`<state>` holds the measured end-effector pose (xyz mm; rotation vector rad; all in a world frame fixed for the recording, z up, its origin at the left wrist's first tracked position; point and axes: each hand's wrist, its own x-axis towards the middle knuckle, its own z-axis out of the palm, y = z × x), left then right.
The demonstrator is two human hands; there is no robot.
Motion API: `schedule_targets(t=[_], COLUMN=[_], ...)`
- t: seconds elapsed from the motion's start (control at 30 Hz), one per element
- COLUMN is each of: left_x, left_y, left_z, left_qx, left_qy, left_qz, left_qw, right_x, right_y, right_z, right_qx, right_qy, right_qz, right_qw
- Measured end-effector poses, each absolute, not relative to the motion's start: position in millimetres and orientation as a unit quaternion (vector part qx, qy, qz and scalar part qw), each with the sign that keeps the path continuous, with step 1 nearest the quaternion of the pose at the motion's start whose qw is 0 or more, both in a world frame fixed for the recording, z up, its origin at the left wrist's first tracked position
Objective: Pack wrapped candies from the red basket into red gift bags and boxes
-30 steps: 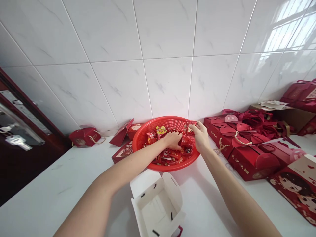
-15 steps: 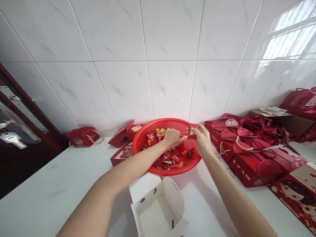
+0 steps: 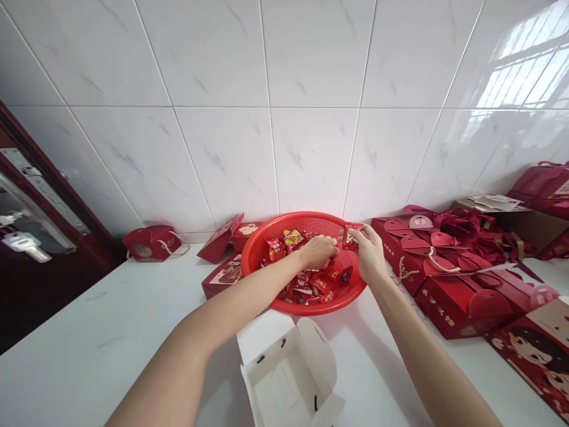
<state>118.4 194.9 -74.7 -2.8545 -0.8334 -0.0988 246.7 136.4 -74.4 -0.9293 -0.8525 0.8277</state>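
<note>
My right hand (image 3: 371, 249) is at the right rim of a red plastic basket (image 3: 306, 308), its thumb and fingers closed on a red wrapped candy (image 3: 352, 233). Over the middle of the basket, my left hand (image 3: 319, 251) has its fingers curled; whatever they hold is hidden. Below it lie several wrapped candies (image 3: 320, 283), mostly red, with a yellow one (image 3: 293, 237) toward the back. In front of the basket stands an open white-lined box (image 3: 284, 385) with its flaps spread; the part of its inside in view holds nothing.
Red gift boxes (image 3: 462, 302) with rope handles crowd the right side, beside a pile of dark red ribbon (image 3: 466, 228). Another red box (image 3: 150, 243) stands at the left by the tiled wall (image 3: 213, 166). Keys (image 3: 26, 244) hang from the door at far left.
My left hand has shifted slightly right and down within the basket. My right hand still holds the candy at the rim. The whole view has moved a little.
</note>
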Motion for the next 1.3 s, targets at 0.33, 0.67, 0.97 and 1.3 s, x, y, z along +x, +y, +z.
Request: schedule_targets(t=[0.33, 0.67, 0.97, 1.3], left_x=[112, 96, 75, 85], left_y=[200, 205, 210, 200], left_z=[-69, -55, -39, -46], left_qx=[-0.938, -0.890, -0.881, -0.809], left_qy=[-0.289, -0.391, -0.430, -0.468], left_qz=[0.053, 0.178, 0.070, 0.240], left_qw=[-0.182, -0.154, -0.187, -0.263], right_x=[246, 246, 246, 245], right_y=[136, 135, 130, 133], right_z=[-75, -73, -67, -69], right_qx=[-0.410, -0.404, -0.409, -0.412], right_qy=[-0.382, -0.379, -0.399, -0.407], right_qz=[0.390, 0.410, 0.419, 0.416], right_qw=[0.731, 0.725, 0.706, 0.701])
